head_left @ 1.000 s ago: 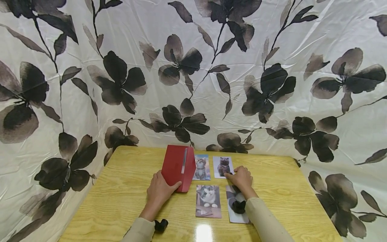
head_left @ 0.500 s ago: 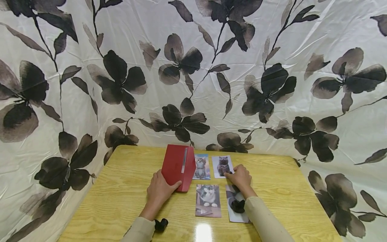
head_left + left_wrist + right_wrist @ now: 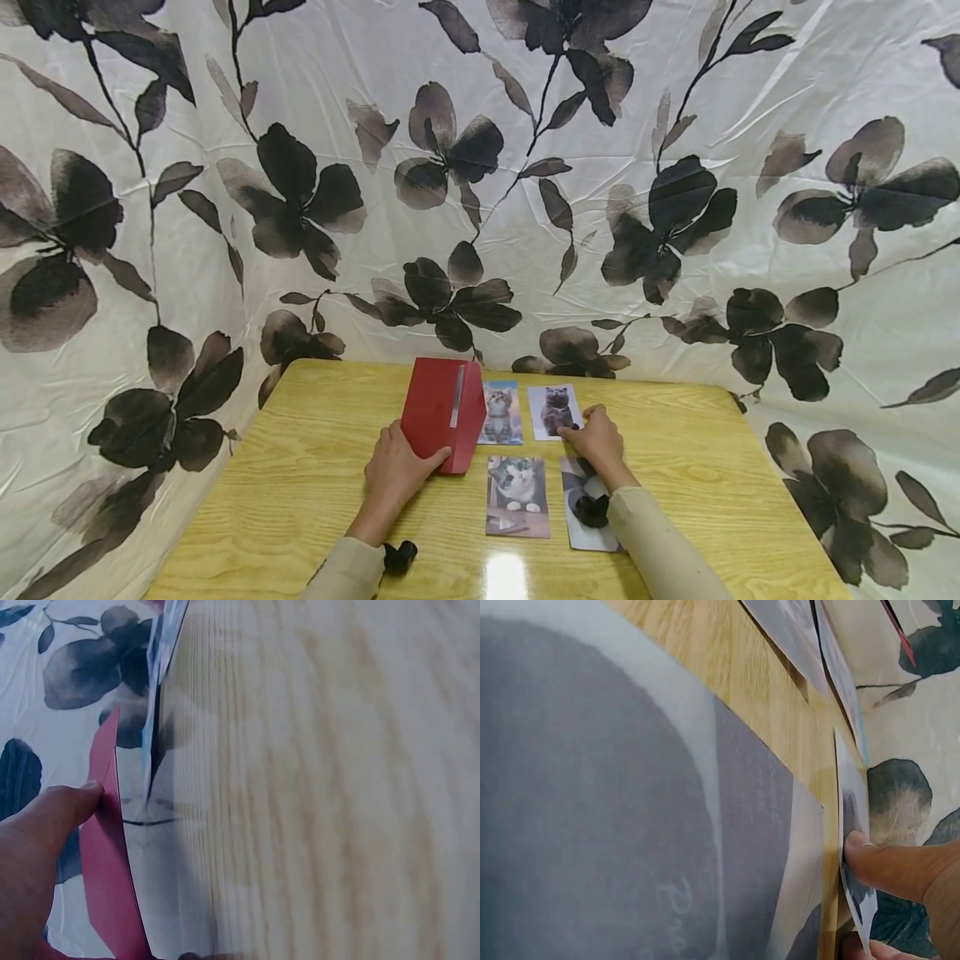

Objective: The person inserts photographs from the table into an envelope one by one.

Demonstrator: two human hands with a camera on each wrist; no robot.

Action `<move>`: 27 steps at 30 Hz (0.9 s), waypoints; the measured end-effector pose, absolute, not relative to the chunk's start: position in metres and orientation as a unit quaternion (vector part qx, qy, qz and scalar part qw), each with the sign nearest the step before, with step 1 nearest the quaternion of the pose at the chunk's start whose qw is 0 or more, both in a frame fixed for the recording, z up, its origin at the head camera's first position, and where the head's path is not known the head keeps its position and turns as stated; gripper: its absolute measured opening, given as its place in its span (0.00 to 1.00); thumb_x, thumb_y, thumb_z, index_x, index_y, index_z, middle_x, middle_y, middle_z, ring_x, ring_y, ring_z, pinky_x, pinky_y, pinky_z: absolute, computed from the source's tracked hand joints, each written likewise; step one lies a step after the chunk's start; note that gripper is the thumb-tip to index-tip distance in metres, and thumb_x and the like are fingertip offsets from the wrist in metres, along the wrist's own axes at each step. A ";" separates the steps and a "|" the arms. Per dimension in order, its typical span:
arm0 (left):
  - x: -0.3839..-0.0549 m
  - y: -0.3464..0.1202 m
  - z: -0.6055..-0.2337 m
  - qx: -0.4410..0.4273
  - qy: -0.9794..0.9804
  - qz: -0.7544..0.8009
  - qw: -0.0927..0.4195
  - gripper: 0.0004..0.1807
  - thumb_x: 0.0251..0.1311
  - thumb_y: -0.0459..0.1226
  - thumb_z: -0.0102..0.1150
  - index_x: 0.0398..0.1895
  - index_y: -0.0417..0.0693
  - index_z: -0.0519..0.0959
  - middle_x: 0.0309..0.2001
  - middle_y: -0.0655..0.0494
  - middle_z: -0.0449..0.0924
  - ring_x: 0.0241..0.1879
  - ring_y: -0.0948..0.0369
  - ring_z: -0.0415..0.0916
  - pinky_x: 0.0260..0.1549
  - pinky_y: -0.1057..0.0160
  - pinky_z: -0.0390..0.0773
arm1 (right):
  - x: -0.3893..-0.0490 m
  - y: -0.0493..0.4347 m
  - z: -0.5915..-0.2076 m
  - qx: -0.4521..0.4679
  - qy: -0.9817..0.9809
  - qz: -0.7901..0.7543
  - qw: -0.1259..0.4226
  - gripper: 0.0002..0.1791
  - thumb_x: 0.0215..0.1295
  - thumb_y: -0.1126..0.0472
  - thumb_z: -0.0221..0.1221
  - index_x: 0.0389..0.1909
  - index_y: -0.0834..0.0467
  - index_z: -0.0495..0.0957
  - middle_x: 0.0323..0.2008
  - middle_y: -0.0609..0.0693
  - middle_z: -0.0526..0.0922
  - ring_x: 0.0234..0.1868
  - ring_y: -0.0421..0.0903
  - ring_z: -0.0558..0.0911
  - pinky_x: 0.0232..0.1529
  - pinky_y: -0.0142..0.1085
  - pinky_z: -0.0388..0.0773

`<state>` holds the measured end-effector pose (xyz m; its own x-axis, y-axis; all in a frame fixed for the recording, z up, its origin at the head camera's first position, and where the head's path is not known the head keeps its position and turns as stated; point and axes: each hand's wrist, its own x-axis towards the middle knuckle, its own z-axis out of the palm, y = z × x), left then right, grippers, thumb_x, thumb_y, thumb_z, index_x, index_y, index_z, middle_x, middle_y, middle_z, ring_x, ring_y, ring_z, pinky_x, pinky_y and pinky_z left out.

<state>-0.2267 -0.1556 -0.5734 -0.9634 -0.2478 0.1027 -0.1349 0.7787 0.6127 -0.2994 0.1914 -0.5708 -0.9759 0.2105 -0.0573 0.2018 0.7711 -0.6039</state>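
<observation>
Grips a tilted red envelope [image 3: 431, 408] in the left hand [image 3: 395, 467], hiding part of the kitten card [image 3: 501, 412]; pinches the gray cat card [image 3: 553, 407], at the far side of the table [image 3: 292, 467], by its near right corner between thumb and finger of the right hand [image 3: 600, 443]. Risks creasing this card through so narrow a pinch, or dragging the near right card [image 3: 587, 538] under a low sleeve [image 3: 660, 537].

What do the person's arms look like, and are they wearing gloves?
The left sleeve and right sleeve are light beige and reach down to the wrists. A small, black, chunky gadget sticks out near each cuff: left gadget, right gadget. No gloves! The left grip and right grip are both bare.
</observation>
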 end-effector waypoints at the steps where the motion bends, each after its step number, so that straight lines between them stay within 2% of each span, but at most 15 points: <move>1: -0.227 -0.156 -0.573 0.102 -0.939 -0.316 0.089 0.58 0.51 0.63 0.80 0.73 0.32 0.66 0.55 0.38 0.76 0.51 0.44 0.78 0.45 0.36 0.83 | -0.299 0.192 -0.571 -0.110 -0.941 0.319 0.006 0.36 0.63 0.48 0.76 0.59 0.69 0.73 0.52 0.67 0.85 0.48 0.64 0.85 0.50 0.58 0.78; 8: -0.226 -0.157 -0.572 0.102 -0.937 -0.320 0.094 0.58 0.51 0.61 0.80 0.73 0.31 0.65 0.56 0.37 0.76 0.51 0.44 0.79 0.45 0.35 0.83 | -0.300 0.195 -0.568 -0.102 -0.939 0.328 0.015 0.26 0.68 0.52 0.71 0.56 0.68 0.79 0.55 0.64 0.86 0.54 0.65 0.85 0.55 0.58 0.79; 18: -0.226 -0.159 -0.573 0.102 -0.937 -0.320 0.096 0.58 0.51 0.61 0.80 0.73 0.31 0.65 0.57 0.37 0.76 0.52 0.43 0.79 0.45 0.36 0.83 | -0.304 0.206 -0.570 -0.098 -0.928 0.360 0.020 0.13 0.67 0.56 0.70 0.41 0.63 0.86 0.41 0.57 0.89 0.41 0.56 0.85 0.44 0.50 0.79; 23: -0.227 -0.159 -0.574 0.103 -0.937 -0.320 0.097 0.58 0.51 0.62 0.80 0.73 0.32 0.65 0.57 0.38 0.76 0.52 0.44 0.79 0.46 0.36 0.83 | -0.304 0.210 -0.568 -0.087 -0.912 0.400 0.016 0.10 0.68 0.59 0.69 0.38 0.64 0.86 0.33 0.56 0.88 0.36 0.53 0.83 0.40 0.44 0.77; 27: -0.227 -0.158 -0.574 0.104 -0.938 -0.319 0.094 0.58 0.51 0.61 0.80 0.73 0.33 0.65 0.57 0.38 0.76 0.52 0.44 0.79 0.46 0.36 0.83 | -0.303 0.211 -0.566 -0.087 -0.889 0.450 0.007 0.10 0.68 0.62 0.69 0.39 0.66 0.86 0.34 0.56 0.87 0.37 0.52 0.81 0.38 0.39 0.74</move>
